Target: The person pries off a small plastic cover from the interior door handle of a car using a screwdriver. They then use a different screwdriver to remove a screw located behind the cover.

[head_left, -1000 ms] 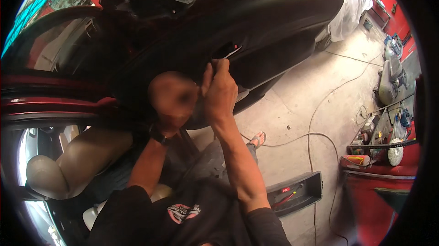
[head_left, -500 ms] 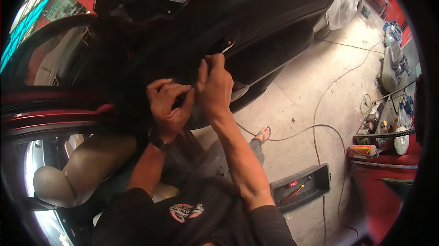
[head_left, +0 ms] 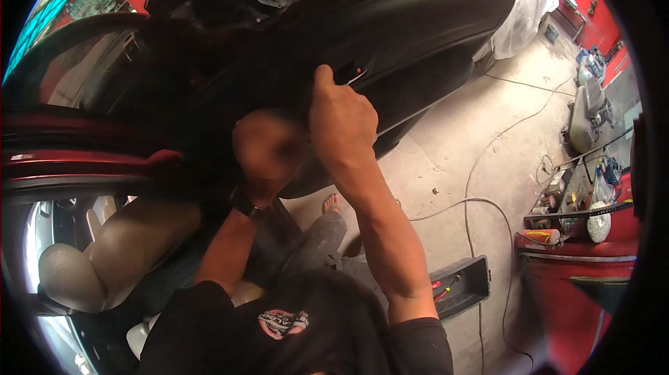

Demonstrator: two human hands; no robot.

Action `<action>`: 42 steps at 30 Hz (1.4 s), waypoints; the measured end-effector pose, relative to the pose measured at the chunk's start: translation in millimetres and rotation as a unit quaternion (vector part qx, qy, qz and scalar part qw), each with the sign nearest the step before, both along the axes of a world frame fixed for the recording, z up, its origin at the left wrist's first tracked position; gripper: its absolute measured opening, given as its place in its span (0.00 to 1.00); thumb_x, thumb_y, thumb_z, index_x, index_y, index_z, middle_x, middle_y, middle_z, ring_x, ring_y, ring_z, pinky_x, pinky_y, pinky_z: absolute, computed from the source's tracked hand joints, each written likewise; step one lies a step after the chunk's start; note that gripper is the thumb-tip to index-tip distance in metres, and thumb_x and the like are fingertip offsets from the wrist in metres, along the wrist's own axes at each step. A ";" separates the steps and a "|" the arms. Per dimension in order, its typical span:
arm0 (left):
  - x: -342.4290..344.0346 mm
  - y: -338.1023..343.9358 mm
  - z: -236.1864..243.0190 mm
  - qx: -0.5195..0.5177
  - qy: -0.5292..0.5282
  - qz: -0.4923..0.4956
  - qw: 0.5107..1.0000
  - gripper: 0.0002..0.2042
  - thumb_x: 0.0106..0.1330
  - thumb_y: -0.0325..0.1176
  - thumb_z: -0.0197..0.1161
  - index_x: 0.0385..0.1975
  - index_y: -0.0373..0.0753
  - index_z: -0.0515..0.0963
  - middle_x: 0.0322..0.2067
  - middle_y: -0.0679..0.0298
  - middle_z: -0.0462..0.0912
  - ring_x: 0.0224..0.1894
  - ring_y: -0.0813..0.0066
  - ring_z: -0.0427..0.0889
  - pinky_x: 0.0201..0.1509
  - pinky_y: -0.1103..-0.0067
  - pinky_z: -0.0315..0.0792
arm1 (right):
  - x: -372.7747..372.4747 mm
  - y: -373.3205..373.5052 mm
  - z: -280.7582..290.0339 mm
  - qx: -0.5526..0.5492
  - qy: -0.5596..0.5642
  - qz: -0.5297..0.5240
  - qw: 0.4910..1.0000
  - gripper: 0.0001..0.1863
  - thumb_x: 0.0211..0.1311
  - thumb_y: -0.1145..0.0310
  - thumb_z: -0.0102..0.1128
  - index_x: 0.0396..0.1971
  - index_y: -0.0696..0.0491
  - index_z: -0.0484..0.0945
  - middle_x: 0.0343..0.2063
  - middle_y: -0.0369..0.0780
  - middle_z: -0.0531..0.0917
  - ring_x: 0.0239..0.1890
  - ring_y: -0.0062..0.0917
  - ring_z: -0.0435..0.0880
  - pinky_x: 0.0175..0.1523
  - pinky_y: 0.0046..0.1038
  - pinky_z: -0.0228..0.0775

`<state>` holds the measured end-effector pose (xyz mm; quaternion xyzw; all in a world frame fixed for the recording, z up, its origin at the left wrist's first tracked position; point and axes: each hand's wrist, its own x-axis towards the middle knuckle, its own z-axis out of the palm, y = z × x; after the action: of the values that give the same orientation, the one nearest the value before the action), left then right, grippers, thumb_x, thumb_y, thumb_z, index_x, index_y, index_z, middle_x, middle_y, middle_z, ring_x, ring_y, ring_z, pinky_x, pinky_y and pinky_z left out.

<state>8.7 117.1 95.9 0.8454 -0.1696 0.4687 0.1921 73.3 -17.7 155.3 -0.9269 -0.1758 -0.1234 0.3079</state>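
A dark car door panel spans the upper middle, with an interior handle recess marked by a small red piece. My right hand is closed against the panel just below and left of this recess, its uppermost finger raised beside it. Whatever its fingers grip is hidden. Lower and to the left, my left hand is at the panel beside my right one, smeared by a blur, so its fingers cannot be made out.
Beige car seats and the red door frame are at left. Cables cross the concrete floor. A black tray with tools lies at lower right. Compressor-like machines, cluttered items and red bodywork line the right.
My right hand has shifted rightward and turned, with a finger now raised higher by the handle recess. My left hand has become blurred again. My foot has moved left on the floor.
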 end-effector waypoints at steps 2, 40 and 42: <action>-0.7 -0.7 1.3 -0.005 0.000 -0.004 1.000 0.11 0.50 0.22 0.74 0.30 0.45 0.82 0.27 0.72 0.84 0.33 0.74 0.81 0.54 0.71 0.68 | 0.6 -1.7 -1.3 -0.006 -0.007 0.014 1.000 0.08 0.59 0.77 0.56 0.38 0.56 0.70 0.26 0.51 0.85 0.33 0.47 0.88 0.37 0.45 0.78; -9.0 -13.7 -11.2 0.096 0.022 0.162 0.982 0.07 0.59 0.29 0.71 0.35 0.43 0.80 0.32 0.69 0.81 0.48 0.62 0.75 0.58 0.67 0.68 | -10.8 2.1 -86.2 0.536 0.023 0.054 0.842 0.12 0.66 0.76 0.57 0.48 0.57 0.75 0.33 0.49 0.84 0.32 0.46 0.85 0.34 0.41 0.76; -7.9 -12.9 -11.7 0.095 0.021 0.161 0.982 0.07 0.59 0.29 0.71 0.35 0.43 0.80 0.32 0.68 0.81 0.48 0.62 0.75 0.58 0.67 0.68 | -9.8 4.6 -84.2 0.524 0.032 0.049 0.849 0.12 0.67 0.74 0.57 0.49 0.56 0.75 0.34 0.49 0.84 0.33 0.46 0.85 0.35 0.42 0.77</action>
<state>0.8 104.2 84.2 0.8855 -0.0706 0.4577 0.0365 63.5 -13.1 71.1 -0.6212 -0.1201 -0.1522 0.7593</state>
